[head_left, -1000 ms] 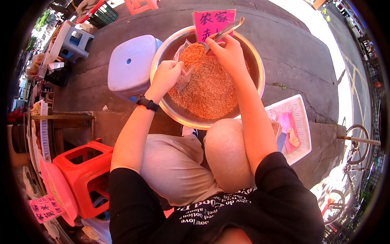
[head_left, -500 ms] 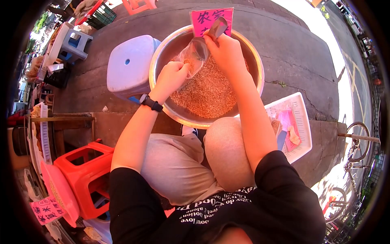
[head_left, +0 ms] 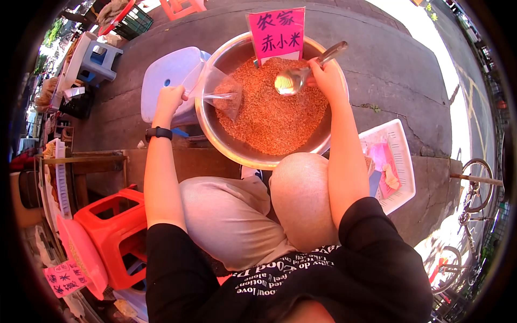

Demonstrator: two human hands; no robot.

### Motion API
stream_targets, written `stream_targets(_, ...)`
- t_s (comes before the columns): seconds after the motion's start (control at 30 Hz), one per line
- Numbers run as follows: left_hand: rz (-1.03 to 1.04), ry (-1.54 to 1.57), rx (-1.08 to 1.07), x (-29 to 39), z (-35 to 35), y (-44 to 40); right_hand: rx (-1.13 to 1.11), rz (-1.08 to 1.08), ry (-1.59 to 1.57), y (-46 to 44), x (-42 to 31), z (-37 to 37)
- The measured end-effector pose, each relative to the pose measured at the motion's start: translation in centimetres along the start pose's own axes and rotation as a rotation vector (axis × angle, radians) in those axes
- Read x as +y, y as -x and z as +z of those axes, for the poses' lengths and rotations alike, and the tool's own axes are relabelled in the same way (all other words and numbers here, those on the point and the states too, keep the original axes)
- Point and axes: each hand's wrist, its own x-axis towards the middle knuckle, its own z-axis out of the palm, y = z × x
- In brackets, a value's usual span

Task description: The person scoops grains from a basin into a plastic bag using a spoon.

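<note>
A wide metal basin (head_left: 202,116) in front of my knees holds a heap of reddish-brown grain (head_left: 274,124). My left hand (head_left: 171,99) is closed on the edge of a clear plastic bag (head_left: 227,96), held over the basin's left rim, with some grain in its bottom. My right hand (head_left: 326,78) grips a metal scoop (head_left: 293,79) by the handle, its bowl tilted just above the grain. A pink handwritten sign (head_left: 276,33) stands upright at the basin's far side.
A pale blue stool (head_left: 161,99) stands against the basin's left side. To the right lies a white plastic basket (head_left: 403,161) with pink packaging inside. Red stools (head_left: 110,215) are at lower left, beside a pink tray (head_left: 81,253). A bicycle (head_left: 474,215) is at far right.
My left hand has drawn the bag left, away from the scoop. My right hand has moved right and down with the scoop, now lower over the grain. The sign shows fully.
</note>
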Motion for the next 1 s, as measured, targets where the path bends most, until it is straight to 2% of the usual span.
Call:
stream_targets(0.1,-0.102,-0.072,0.029,-0.7,-1.2,0.2,-0.156,0.21,0.186,-0.4,3.4,-0.8)
stream_targets(0.2,-0.164,-0.015,0.009,-1.3,-1.1,0.4,-0.224,0.299,0.056,-0.2,5.5,-0.9)
stream_targets(0.3,-0.236,-0.095,-0.049,-1.8,-1.4,-0.5,-0.241,0.319,0.029,0.1,6.1,-1.0)
stream_targets(0.4,0.285,-0.245,0.441,-4.6,0.0,-3.9,-0.228,0.338,-0.008,0.0,6.5,-1.0)
stream_targets(0.47,0.463,-0.107,0.647,0.8,0.6,-1.6,-0.213,0.343,-0.027,0.2,6.7,-0.9)
stream_targets(0.53,0.716,-0.02,0.685,5.3,1.7,0.8,-0.204,0.355,-0.039,0.3,7.0,-0.9)
stream_targets(0.6,0.856,0.116,0.472,8.7,3.9,3.1,-0.206,0.37,-0.045,0.4,7.5,-0.9)
stream_targets(0.63,0.851,0.125,0.314,9.6,5.5,3.5,-0.204,0.389,-0.054,0.4,7.8,-0.8)
stream_targets(0.7,0.818,0.251,0.01,10.1,9.7,3.6,-0.202,0.425,-0.073,0.5,8.1,-0.7)
stream_targets(0.77,0.677,0.334,-0.378,8.5,14.1,3.2,-0.219,0.427,-0.091,0.4,8.1,-0.7)
stream_targets(0.8,0.678,0.177,-0.463,7.9,15.2,3.4,-0.227,0.428,-0.098,0.4,8.0,-0.7)
stream_targets(0.9,0.619,0.059,-0.53,5.8,18.2,2.2,-0.256,0.459,-0.077,0.5,7.9,-0.8)
stream_targets(1.0,0.561,0.072,-0.543,4.7,19.2,1.0,-0.285,0.481,-0.083,0.4,8.0,-0.9)
